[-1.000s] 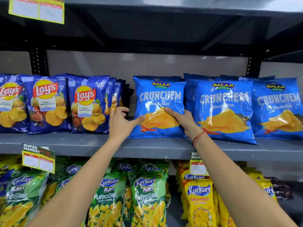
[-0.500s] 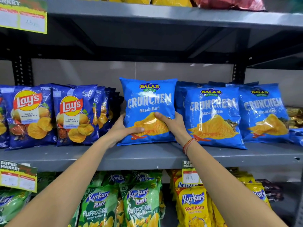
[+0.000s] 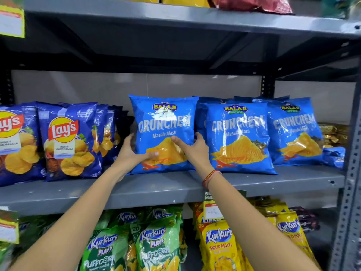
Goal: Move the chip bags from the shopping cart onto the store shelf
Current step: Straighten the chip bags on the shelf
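Grey metal shelf (image 3: 175, 189), middle tier, stocked left to right as follows.

Far left: dark blue Lay's bags (image 3: 68, 141), standing upright in rows, front faces outward, further bags filed behind.

Centre-left: left hand (image 3: 130, 154), clasped on the left edge of the Crunchem bag (image 3: 165, 133); thumb laid across the lower front, fingers tucked behind the bag's side.

Centre: bright blue Balaji Crunchem Masala Masti bag, upright on the shelf, bottom edge resting on the shelf surface, held between both hands; just beside the Lay's row on one side and touching the next Crunchem stack on the other.

Centre-right: right hand (image 3: 193, 149), gripping the same bag at its right edge; thumb pressed on the front over the printed chips, fingers wrapped behind. Red-and-orange thread band (image 3: 211, 177) at the wrist.

Right: two more stacks of Crunchem bags (image 3: 240, 137), upright, facing outward. Far right: gold-wrapped packets (image 3: 334, 133), partly hidden behind them.

Lower tier: green Kurkure Puffcorn bags (image 3: 154, 245) at centre, yellow Kurkure Solid Masti bags (image 3: 220, 249) to their right, with a price tag (image 3: 213, 210) clipped above on the shelf edge.
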{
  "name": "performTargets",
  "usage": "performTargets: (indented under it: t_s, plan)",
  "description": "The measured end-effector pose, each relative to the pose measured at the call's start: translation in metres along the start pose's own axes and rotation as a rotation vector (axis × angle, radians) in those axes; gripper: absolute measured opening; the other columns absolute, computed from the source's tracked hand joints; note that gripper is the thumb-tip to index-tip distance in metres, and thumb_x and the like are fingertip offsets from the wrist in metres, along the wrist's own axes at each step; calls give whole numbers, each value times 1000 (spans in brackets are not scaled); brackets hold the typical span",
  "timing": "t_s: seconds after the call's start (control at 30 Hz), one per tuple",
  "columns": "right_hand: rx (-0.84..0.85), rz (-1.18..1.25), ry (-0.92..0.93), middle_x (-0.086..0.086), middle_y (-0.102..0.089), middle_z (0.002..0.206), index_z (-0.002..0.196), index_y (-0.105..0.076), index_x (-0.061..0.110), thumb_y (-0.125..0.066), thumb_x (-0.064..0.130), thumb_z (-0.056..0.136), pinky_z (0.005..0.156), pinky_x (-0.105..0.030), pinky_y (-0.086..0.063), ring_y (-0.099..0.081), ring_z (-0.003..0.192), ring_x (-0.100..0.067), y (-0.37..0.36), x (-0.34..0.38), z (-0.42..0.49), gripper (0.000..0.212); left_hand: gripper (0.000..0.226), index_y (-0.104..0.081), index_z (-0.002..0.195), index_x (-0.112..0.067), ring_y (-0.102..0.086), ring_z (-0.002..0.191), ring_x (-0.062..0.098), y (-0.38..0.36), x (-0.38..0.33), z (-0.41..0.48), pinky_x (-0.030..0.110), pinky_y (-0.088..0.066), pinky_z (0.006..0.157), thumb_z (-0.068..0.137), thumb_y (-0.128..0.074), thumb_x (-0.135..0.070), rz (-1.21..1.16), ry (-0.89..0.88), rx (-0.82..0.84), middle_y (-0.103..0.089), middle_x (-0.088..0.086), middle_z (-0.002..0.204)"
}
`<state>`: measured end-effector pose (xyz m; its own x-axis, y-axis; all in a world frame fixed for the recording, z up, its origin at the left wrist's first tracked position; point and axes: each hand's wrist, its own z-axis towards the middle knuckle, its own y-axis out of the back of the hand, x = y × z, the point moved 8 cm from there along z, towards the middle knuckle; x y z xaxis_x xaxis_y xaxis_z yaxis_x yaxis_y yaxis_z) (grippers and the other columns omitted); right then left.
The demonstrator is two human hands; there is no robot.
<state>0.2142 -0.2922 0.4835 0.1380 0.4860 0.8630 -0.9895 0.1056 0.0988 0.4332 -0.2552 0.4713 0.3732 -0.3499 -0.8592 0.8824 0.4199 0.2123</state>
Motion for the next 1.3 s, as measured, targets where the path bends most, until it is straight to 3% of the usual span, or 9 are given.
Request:
performTargets:
  t_s: [0.17,0.37,0.57,0.77,0.87,0.97,1.07,1.17,1.3]
  plan:
    - [-96,-112,237,-6,-46,146,148,-27,13,-62,59,80,106,-39,-39,-42,134,-21,31,50,-30,89,63,-44,127,-25,-47,114,12,5,-63,-41,44,-43,99,75,-67,-50,-31,-390,-498,-47,0,126]
    - [-343,-179,340,-2,-56,129,130,-47,19,-56,54,86,98,-39,-43,-50,120,-19,124,68,-33,57,46,-47,120,-25,-50,99,1,-102,-124,-50,29,-47,84,79,-64,-38,42,-603,-195,-48,-11,114]
    - [-468,-207,178,-6,-52,126,130,-47,13,-59,58,82,99,-38,-40,-48,119,-24,209,17,4,67,80,-24,142,-17,-36,132,25,-183,-96,-19,36,-31,104,80,-62,-48,112,-263,105,-34,10,146]
    - [1,-4,-166,10,-53,119,138,-36,15,-77,48,70,74,-17,-47,-56,94,-7,198,-49,38,86,136,-2,147,-11,-24,140,28,-217,-54,-8,43,-24,114,47,-75,-65,-104,273,372,-18,9,156]
    - [150,93,-218,-2,-65,126,131,-50,15,-84,40,63,92,-34,-53,-65,107,-20,191,-68,47,80,154,-23,141,-6,-40,131,26,-221,-47,-11,40,-31,112,11,-83,-65,-122,304,459,-39,11,147]
    - [202,144,-177,2,-76,105,107,-65,24,-88,32,61,79,-30,-59,-73,94,-16,188,-70,52,52,143,-39,134,-7,-49,124,26,-224,-43,-9,40,-38,108,9,-89,-55,-141,281,483,-51,11,137]
    - [190,162,-109,10,-78,88,96,-65,26,-86,23,66,62,-19,-57,-74,81,-9,189,-64,59,36,118,-43,131,-8,-57,114,26,-223,-48,-8,39,-46,100,30,-94,-38,-207,235,397,-56,11,131]
    - [181,175,-57,12,-77,85,96,-65,25,-84,15,69,63,-18,-57,-74,79,-6,188,-61,67,34,88,-46,126,-12,-60,104,22,-219,-53,-4,33,-50,85,50,-90,-18,-257,141,263,-60,8,125]
    - [178,165,-24,4,-75,98,101,-65,22,-82,13,70,71,-23,-59,-73,87,-11,184,-65,73,37,95,-43,129,-13,-57,110,24,-214,-53,-5,40,-50,92,48,-91,-22,-215,83,161,-56,8,130]
